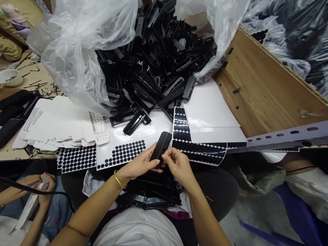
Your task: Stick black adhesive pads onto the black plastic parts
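My left hand (140, 164) grips a long black plastic part (164, 141) with a carbon-fibre-like pattern, tilted up and away from me. At the part's lower right side, my right hand (176, 164) has thumb and forefinger pinched together, touching or very near its surface. Whatever those fingertips hold, if anything, is too small to make out. Just beyond my hands lies a white sheet of round black stickers (128, 150), some rows partly used up. To the right is another sheet with black dots (200, 152), curling over the table edge. Several black parts (159, 196) rest on my lap.
A large heap of black plastic parts (153, 78) spills from a clear plastic bag (84, 44). White printed cards (58, 119) are stacked on the left. A wooden board (269, 85) stands at the right. At lower left, a co-worker's hands (46, 188) hold a pale strip-like item.
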`<state>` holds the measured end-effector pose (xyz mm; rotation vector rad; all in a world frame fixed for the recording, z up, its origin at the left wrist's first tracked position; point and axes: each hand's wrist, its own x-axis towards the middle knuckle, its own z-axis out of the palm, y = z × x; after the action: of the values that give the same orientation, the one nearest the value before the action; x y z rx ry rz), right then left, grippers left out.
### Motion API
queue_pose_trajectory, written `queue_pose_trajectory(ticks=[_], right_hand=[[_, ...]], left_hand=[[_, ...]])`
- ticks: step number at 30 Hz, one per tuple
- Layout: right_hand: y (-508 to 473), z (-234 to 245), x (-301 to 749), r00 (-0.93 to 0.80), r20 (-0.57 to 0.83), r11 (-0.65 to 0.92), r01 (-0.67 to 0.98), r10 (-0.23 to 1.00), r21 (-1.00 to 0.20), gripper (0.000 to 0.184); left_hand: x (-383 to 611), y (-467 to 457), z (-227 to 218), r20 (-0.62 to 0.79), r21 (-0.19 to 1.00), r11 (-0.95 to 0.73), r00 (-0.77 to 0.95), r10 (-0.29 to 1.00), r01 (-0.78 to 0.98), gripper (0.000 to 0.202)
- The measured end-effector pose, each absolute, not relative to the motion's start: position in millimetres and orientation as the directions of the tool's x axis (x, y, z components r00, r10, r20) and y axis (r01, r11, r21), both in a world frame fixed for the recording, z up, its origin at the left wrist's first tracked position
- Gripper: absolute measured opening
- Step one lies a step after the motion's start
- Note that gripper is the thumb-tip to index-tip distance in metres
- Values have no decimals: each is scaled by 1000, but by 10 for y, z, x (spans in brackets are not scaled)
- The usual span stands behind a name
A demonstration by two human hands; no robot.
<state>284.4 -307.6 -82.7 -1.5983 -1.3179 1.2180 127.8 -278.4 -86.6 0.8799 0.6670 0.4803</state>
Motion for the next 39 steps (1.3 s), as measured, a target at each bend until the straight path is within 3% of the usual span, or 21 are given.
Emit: queue_pose_trajectory(ticks=[8,11,13,15,17,19,22,25,30,35,39], right_hand=[[-3193,-827,2798,44,-111,-119,465,993,-877,9],[-3328,-882,2977,169,-10,-95,500,986,-861,5],[-3432,-935,3198,278,76,-97,560,958,-823,8],[-3536,-996,3454,329,164,-94,644,930,-759,8],[-3627,-1060,3688,325,276,-68,749,904,-660,10],[-3685,-1130,3855,266,388,-26,850,882,-526,19],[-3658,-1243,3970,81,438,64,950,895,-307,37],[-3489,-1340,4001,-80,399,144,980,914,-134,45],[-3192,-1354,4100,-138,436,163,987,889,-19,41],[-3202,-1292,4199,-201,454,247,968,868,-44,32],[-3276,-1253,4201,-205,462,263,963,863,-64,22]], left_hand=[[1256,-2887,-915,-334,881,472,653,679,-40,69],[1076,-2946,-864,-376,916,364,682,628,169,67],[937,-2982,-789,-417,904,199,676,608,378,63],[859,-3011,-716,-445,820,34,600,665,571,56],[903,-3021,-690,-337,731,-110,495,801,674,47],[1095,-2999,-733,-77,686,-307,486,871,660,39],[1592,-2891,-900,236,582,-668,690,684,463,38],[2082,-2716,-1093,257,419,-812,805,534,405,57],[2366,-2492,-1263,261,267,-832,794,549,487,61],[2332,-2463,-1311,298,279,-841,791,534,463,53],[2315,-2470,-1353,374,405,-826,754,541,392,38]])
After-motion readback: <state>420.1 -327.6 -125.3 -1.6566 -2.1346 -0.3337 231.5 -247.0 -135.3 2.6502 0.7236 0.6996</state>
